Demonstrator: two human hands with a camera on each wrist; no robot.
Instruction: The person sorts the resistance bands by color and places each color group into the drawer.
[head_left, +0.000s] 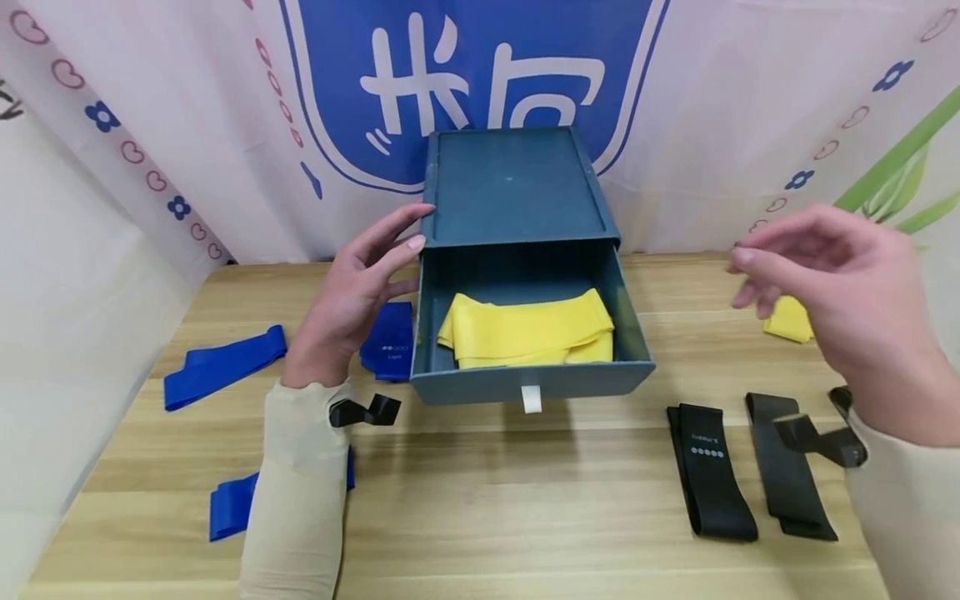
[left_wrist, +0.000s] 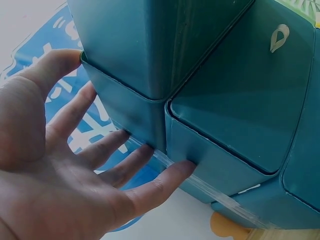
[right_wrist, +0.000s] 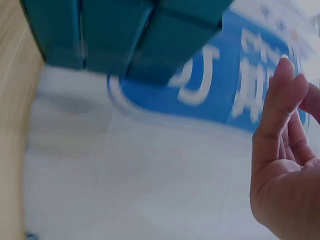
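A dark teal drawer box [head_left: 517, 187] stands at the back of the table with its top drawer [head_left: 480, 387] pulled out. Folded yellow resistance bands [head_left: 528, 329] lie inside that drawer. My left hand [head_left: 360, 283] is at the box's left side. Its spread fingers [left_wrist: 137, 160] rest along the wall, with the thumb at the upper edge. Off to the right of the box, my right hand [head_left: 847, 283] hovers with loosely bent fingers and holds nothing. Another yellow band [head_left: 789, 321] on the table is partly hidden behind it.
Blue bands [head_left: 225, 367] lie on the left of the wooden table [head_left: 480, 517], one partly under the left forearm. Two black bands [head_left: 712, 475] lie at the right. A printed curtain [head_left: 247, 125] hangs behind. Both wrists carry black straps [head_left: 367, 411].
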